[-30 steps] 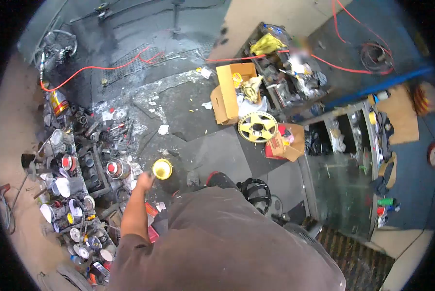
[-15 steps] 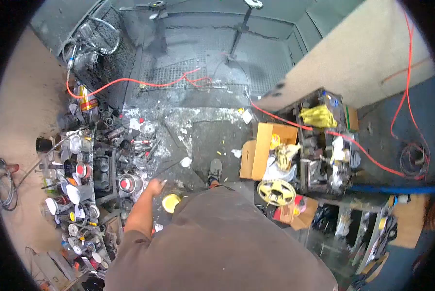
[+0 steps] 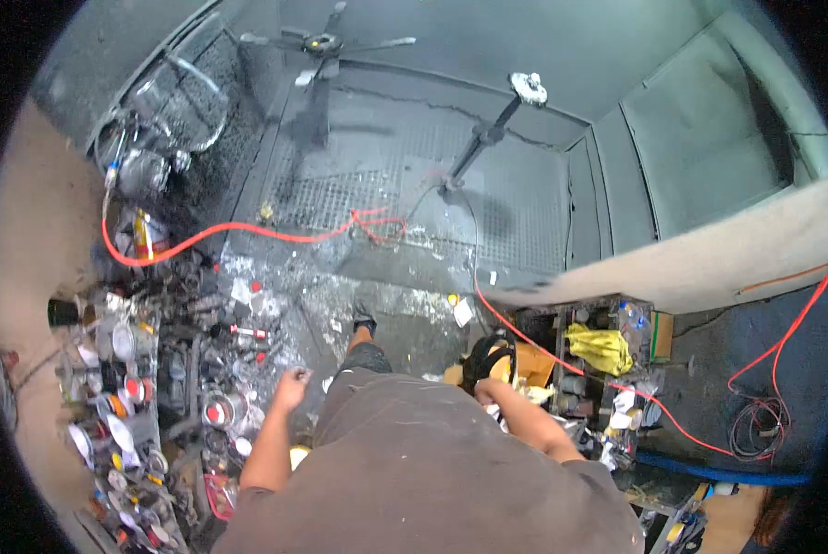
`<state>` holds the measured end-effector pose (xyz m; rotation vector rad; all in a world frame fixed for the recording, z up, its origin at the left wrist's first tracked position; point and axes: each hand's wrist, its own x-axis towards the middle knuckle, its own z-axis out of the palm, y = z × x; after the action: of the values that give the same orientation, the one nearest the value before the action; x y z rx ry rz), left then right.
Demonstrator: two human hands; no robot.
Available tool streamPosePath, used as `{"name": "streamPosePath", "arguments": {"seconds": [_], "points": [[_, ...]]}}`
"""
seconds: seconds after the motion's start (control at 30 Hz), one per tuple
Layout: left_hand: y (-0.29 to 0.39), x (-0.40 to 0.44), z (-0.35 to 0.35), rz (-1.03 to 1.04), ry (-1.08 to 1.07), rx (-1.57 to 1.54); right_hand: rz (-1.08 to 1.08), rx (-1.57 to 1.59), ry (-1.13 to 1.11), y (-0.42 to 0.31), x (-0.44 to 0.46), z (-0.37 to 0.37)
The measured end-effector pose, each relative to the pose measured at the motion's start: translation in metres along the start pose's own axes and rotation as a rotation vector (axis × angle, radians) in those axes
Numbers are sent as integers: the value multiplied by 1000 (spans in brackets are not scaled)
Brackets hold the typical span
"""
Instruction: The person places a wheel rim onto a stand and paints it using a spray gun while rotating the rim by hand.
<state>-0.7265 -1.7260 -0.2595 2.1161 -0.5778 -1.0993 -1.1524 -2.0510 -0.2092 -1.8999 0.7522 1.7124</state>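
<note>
My right hand [image 3: 493,393] is closed on a black looped object [image 3: 479,358] with some yellow in it; its exact kind is unclear. That object hangs in front of an orange-brown cardboard box [image 3: 536,366] and covers part of it. On the other side, my left hand [image 3: 289,390] is held low with its fingers curled. A tiny pale bit shows at its fingertips, too small to name. Nearest to this hand, on its left, is a metal can [image 3: 222,411] with a red centre.
Paint cans and tools crowd the left side. A red hose [image 3: 239,227] crosses the floor ahead and runs right past a cart bearing a yellow cloth [image 3: 599,349]. A stand [image 3: 488,137] rises in the grey booth. A beige wall panel [image 3: 691,263] stands at right.
I have stepped forward and my view has tilted up towards the booth. My right hand has come into sight, holding the black object. My left hand stays low, its fingers still curled.
</note>
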Motion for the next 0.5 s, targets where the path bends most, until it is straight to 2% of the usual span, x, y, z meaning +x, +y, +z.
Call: {"name": "streamPosePath", "arguments": {"seconds": [0.07, 0.1, 0.13, 0.2, 0.27, 0.33, 0.4, 0.47, 0.5], "points": [[56, 54, 14, 31, -29, -217, -51, -16, 191, 50, 39, -57], [92, 80, 16, 25, -50, -154, -17, -65, 267, 57, 23, -94], [129, 104, 15, 11, -69, -89, 12, -116, 336, 59, -13, -134], [164, 175, 33, 200, -112, 40, -6, -109, 560, 36, -115, -213], [228, 232, 47, 255, -193, -11, 55, -63, 808, 46, -144, -245], [299, 267, 63, 222, -260, -162, 98, 153, 859, 19, -239, -302], [337, 313, 83, 306, -314, -128, 52, 226, 924, 18, -297, -331], [404, 321, 91, -100, -230, -719, -30, 300, 1070, 35, -317, -345], [421, 329, 92, -120, -364, -946, -37, 357, 1114, 45, -315, -351]]}}
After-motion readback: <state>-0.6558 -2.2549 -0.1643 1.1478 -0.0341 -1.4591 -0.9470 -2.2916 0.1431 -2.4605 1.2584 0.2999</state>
